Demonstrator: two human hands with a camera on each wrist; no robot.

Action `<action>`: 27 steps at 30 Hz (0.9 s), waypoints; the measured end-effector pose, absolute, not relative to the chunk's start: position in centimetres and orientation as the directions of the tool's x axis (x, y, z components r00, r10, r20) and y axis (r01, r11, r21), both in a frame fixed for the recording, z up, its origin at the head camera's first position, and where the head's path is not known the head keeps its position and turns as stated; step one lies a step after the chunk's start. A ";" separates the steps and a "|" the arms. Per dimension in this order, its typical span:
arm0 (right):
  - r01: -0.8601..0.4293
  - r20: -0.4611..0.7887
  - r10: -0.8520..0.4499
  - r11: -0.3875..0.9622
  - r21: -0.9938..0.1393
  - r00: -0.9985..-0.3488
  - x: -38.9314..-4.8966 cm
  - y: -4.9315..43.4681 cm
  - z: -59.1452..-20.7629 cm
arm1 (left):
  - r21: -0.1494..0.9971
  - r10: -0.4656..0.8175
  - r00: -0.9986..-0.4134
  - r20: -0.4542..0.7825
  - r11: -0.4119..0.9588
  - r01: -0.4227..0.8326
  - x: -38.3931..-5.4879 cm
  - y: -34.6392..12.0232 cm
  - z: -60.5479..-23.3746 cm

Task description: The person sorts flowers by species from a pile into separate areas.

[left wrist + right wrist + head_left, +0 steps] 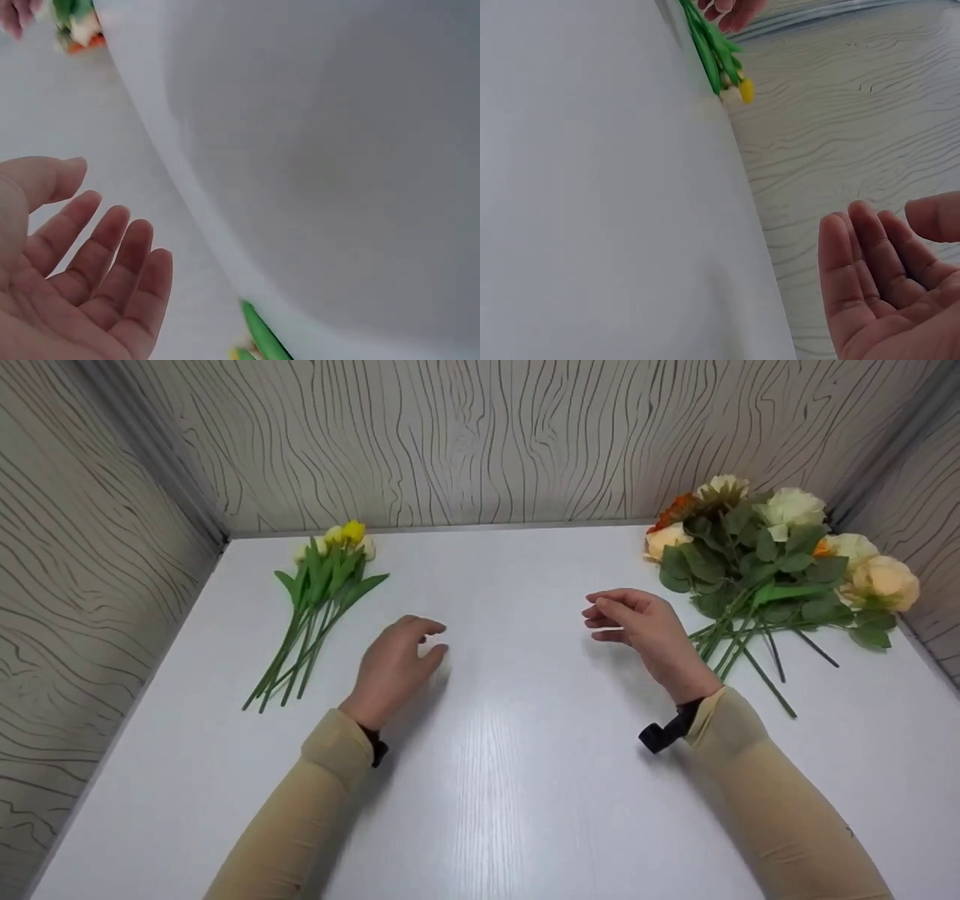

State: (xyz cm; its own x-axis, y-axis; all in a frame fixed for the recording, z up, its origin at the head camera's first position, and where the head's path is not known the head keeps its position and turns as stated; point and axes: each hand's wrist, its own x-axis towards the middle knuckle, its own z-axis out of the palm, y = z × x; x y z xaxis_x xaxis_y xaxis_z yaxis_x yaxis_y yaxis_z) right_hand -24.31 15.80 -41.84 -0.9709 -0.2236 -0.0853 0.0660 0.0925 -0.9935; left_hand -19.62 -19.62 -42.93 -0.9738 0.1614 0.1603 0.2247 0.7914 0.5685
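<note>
Item 1: bunch of tulips (330, 574), yellow and pale heads, green leaves; lying at the far left of the bench (495, 675), heads toward the back wall (465, 442), stems fanned toward the person. Probably artificial: light, stems springy and rather smooth, petals soft and easily creased. Best hold: the middle stems, where they cross, just below the leaves.

Item 2: bunch of roses (795, 514), cream, peach and orange, with dark leaves; lying at the far right, stems toward the person and splayed. Likely light but bulky and top-heavy, leaves apt to snag on one another. Best hold: the gathered stems beneath the foliage, away from the blooms.

Item 3: left hand (394, 664), beside the tulips but apart from them; fingers loosely bent, thumb clear, nothing held.

Item 4: right hand (652, 634), near the rose stems; fingers relaxed and slightly curved, nothing held.

Containers: none in view.
</note>
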 end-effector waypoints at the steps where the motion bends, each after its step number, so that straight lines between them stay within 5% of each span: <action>1: 0.066 -0.090 -0.205 0.124 -0.990 -0.975 -24.4 16.5 -41.8 | 0.566 0.188 -0.968 0.169 0.786 0.251 -19.4 -18.6 -42.9; 10: 0.112 -0.115 0.021 0.453 -0.885 -0.993 -26.4 26.7 -40.1 | 0.517 0.434 -0.860 0.268 0.688 0.509 -16.9 -11.2 -42.3; 17: 0.127 -0.081 0.098 0.785 -0.607 -0.992 -27.8 31.9 -39.5 | 0.393 0.654 -0.686 0.319 0.567 0.724 -16.0 -6.0 -41.7; 27: 0.161 -0.106 0.128 0.894 -0.417 -0.986 -29.1 32.1 -40.0 | 0.344 0.752 -0.608 0.254 0.517 0.784 -15.4 -2.2 -41.6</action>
